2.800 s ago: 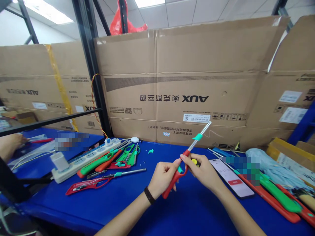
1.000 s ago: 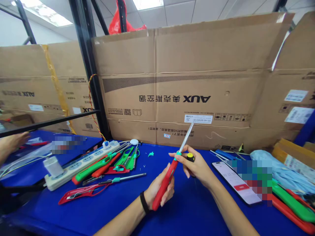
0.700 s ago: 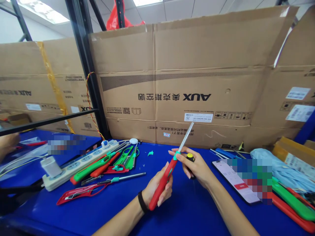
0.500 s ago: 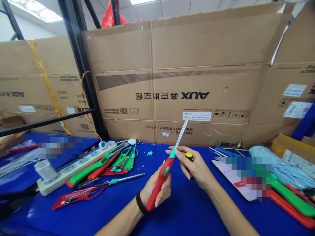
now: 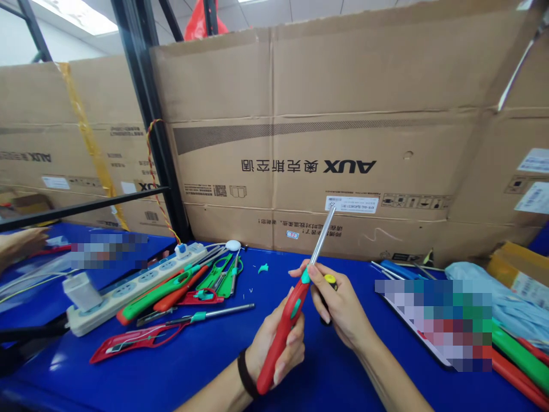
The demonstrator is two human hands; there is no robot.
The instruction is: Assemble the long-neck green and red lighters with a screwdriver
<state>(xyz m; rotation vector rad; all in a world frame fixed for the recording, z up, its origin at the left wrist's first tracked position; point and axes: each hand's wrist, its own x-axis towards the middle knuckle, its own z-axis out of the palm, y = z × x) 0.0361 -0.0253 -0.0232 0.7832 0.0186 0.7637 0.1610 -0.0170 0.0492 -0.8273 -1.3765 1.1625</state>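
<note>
My left hand (image 5: pixel 265 335) is wrapped round the red handle of a long-necked lighter (image 5: pixel 278 352). The lighter tilts up and away, with a teal collar and button and a bare metal tube pointing at the cardboard. My right hand (image 5: pixel 345 303) pinches the lighter near its collar with thumb and fingertips. Tucked in that same hand is a yellow and black handle, seemingly a screwdriver (image 5: pixel 330 279); its shaft is hidden. On the table to the left lies an opened red lighter half (image 5: pixel 128 342), with a metal tube (image 5: pixel 229 311) beside it.
Several green and red lighter parts (image 5: pixel 171 292) lie along a white power strip (image 5: pixel 141 286). A small teal piece (image 5: pixel 263 268) rests behind my hands. At right are a partly blurred phone (image 5: pixel 412 326) and a blue bag (image 5: pixel 467 274). Another person's hand (image 5: pixel 12 246) shows far left.
My right hand has shifted its thumb and fingers onto the lighter's collar and the base of the tube. The camera view has turned slightly; the lighter stays in my left hand.
</note>
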